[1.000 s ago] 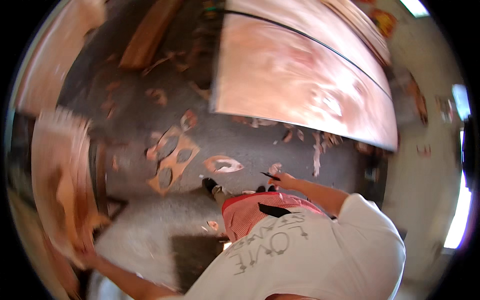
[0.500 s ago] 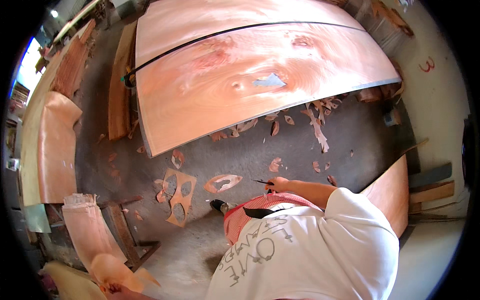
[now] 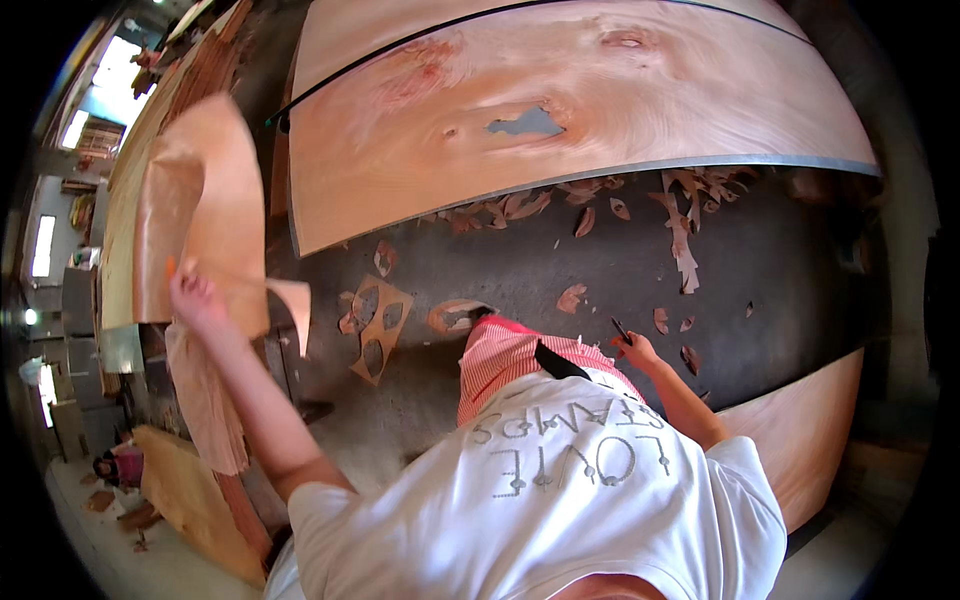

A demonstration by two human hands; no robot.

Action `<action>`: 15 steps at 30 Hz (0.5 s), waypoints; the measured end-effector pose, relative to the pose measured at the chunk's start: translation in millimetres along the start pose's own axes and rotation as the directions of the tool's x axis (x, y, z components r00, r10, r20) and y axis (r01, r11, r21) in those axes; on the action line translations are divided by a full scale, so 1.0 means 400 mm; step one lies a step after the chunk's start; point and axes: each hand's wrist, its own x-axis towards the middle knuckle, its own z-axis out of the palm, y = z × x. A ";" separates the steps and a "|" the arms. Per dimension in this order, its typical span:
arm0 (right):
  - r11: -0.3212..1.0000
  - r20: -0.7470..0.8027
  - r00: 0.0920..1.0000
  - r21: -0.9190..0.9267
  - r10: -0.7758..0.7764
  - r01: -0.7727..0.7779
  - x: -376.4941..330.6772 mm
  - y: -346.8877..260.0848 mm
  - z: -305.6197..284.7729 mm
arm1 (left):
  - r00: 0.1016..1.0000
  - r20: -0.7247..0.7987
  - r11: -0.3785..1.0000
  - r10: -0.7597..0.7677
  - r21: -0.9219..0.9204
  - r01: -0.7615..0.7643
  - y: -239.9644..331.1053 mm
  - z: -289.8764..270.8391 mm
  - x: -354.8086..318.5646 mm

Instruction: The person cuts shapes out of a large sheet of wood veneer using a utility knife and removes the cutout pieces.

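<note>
The left hand (image 3: 195, 300) is raised and closed on a curling sheet of veneer (image 3: 200, 210), which is held up beside a tall stack of sheets (image 3: 130, 180). The right hand (image 3: 640, 350) is clenched around a small dark tool (image 3: 621, 331) (possibly a knife; it is too small to tell).

The work is judged to be partly done: a wide veneer sheet (image 3: 600, 110) with a hole in it is spread on the table, and trimmed scraps (image 3: 680, 230) are scattered below it. A dark concrete floor (image 3: 780, 270) is seen under a cut-out offcut (image 3: 378, 325), and bright windows at far left.
</note>
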 end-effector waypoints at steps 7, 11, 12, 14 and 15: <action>0.985 -0.088 0.981 0.016 -0.173 0.175 0.115 -0.014 -0.033 | 0.966 0.242 0.986 0.089 -0.160 -0.051 -0.236 0.466 -0.057; 0.981 -0.120 0.977 -0.105 -0.174 0.162 0.142 -0.200 -0.136 | 0.955 0.278 0.961 0.105 -0.274 -0.026 -0.448 0.673 -0.155; 0.986 -0.136 0.977 -0.055 -0.164 0.158 0.156 -0.220 -0.166 | 0.946 0.321 0.964 0.051 -0.262 0.037 -0.512 0.721 -0.177; 0.983 -0.162 0.973 0.047 -0.166 0.176 0.188 -0.270 -0.214 | 0.916 0.397 0.963 -0.061 -0.217 0.158 -0.620 0.800 -0.235; 0.976 -0.175 0.968 0.094 -0.178 0.196 0.201 -0.316 -0.241 | 0.896 0.427 0.958 -0.119 -0.188 0.217 -0.662 0.830 -0.272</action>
